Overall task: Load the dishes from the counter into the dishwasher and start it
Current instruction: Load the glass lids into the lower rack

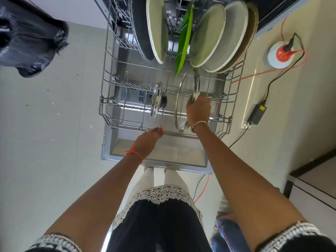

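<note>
The dishwasher's lower wire rack [107, 99] is pulled out over the open door [160, 157]. My right hand [198, 111] is shut on the rim of a large glass lid [183, 91], which stands on edge in the rack's front row. A smaller glass lid [156, 99] with a black knob stands upright to its left. My left hand [148, 140] rests on the rack's front rail, fingers loosely curled, holding nothing. At the back stand several plates [209, 35], a green leaf-shaped dish [185, 39] and a dark pan [141, 28].
A black rubbish bag [31, 39] lies on the floor at the left. On the right floor are a red and white socket reel [280, 54], red and black cables [269, 84] and a black power adapter [257, 114]. A cabinet edge [312, 164] stands at the right.
</note>
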Motion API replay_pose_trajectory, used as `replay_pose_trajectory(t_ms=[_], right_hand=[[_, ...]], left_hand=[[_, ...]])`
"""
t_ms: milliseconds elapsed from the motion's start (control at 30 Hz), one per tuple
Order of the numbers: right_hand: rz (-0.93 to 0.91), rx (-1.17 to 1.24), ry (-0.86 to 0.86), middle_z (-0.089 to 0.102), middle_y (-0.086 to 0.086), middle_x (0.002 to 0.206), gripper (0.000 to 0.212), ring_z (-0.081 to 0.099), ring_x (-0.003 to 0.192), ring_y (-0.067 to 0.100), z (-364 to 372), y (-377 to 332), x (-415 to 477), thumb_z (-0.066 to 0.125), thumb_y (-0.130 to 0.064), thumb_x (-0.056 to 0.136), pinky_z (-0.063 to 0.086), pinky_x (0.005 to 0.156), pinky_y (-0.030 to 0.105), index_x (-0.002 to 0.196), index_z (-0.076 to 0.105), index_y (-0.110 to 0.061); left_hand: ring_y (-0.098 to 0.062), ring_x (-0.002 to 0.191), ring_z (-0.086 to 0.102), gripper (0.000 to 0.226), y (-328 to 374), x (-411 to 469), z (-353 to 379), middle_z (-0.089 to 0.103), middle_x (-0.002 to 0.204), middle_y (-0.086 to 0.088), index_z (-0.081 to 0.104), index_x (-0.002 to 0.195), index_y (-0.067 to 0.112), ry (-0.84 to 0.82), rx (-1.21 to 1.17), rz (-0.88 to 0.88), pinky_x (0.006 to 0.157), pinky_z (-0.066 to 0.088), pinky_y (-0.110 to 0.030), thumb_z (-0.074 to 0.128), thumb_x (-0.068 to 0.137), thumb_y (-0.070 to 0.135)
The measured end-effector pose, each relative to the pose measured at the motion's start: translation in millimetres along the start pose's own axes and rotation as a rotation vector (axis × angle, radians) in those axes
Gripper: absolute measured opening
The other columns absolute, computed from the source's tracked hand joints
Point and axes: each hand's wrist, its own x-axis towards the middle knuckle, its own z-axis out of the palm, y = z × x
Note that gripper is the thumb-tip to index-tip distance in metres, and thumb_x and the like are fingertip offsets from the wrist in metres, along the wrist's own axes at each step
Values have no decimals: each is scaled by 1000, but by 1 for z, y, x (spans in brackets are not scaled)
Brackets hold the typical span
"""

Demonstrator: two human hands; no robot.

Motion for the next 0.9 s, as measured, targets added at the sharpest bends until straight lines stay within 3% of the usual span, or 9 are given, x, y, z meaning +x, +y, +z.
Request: replay_pose_trajectory(t_ms=[133,200,267,367,433,533,667,767,900], right_hand=[[-32,74,-84,56,19,111,28,52,101,29,8,4,1,53,-17,92,38,78,16,110,56,4],[-51,139,-107,56,17,93,23,48,83,24,5,8,-1,57,-13,90,35,62,2,99,59,7],[-63,206,-131,54,14,79,19,48,75,20,-4,9,-8,59,-11,87,33,51,4,90,59,7],[-78,222,-177,61,19,93,24,49,70,11,-26,10,-24,57,-14,90,31,53,-5,105,58,6],[-56,217,-242,59,20,111,34,56,85,13,-47,8,-37,54,-14,93,26,60,-10,119,51,8],[-34,113,-377,53,18,126,38,52,114,28,-73,2,-57,50,-19,95,28,67,5,124,48,7],[-129,-3,-486,61,20,104,26,58,100,29,-105,-21,-86,51,-18,94,40,67,18,98,60,6],[-233,-112,-560,54,15,85,30,52,85,20,-118,-41,-117,52,-18,93,36,67,26,65,45,-11],[-443,-373,-649,54,21,123,30,53,113,30,-127,-79,-171,44,-20,96,41,89,31,112,55,2]], left_hand=[[-14,144,14,58,-4,1,3,14,156,-5,12,148,8,-49,61,20,115,21,-27,27,95,-10],[-15,144,12,55,-4,0,3,11,157,-7,8,148,7,-71,105,15,115,22,-29,30,99,-1],[-18,145,10,53,0,-4,-1,9,157,-9,6,148,5,-92,169,8,117,16,-29,31,101,9],[-21,145,9,55,7,-19,-11,10,156,-11,6,148,4,-92,242,-6,118,9,-30,31,102,19],[-22,145,8,56,12,-34,-25,10,156,-10,8,148,5,-68,242,-38,118,9,-32,33,101,24],[-23,145,9,56,20,-59,-47,15,156,-9,15,148,8,-40,197,-79,118,11,-34,37,100,25],[-20,144,12,53,32,-100,-85,17,155,-6,22,146,10,22,172,-139,116,14,-32,40,98,22],[-20,144,14,52,40,-140,-109,19,154,-5,25,145,10,120,145,-161,116,16,-32,41,97,20],[-20,142,20,50,38,-197,-129,26,152,-6,33,142,10,207,114,-191,115,20,-33,45,95,19]])
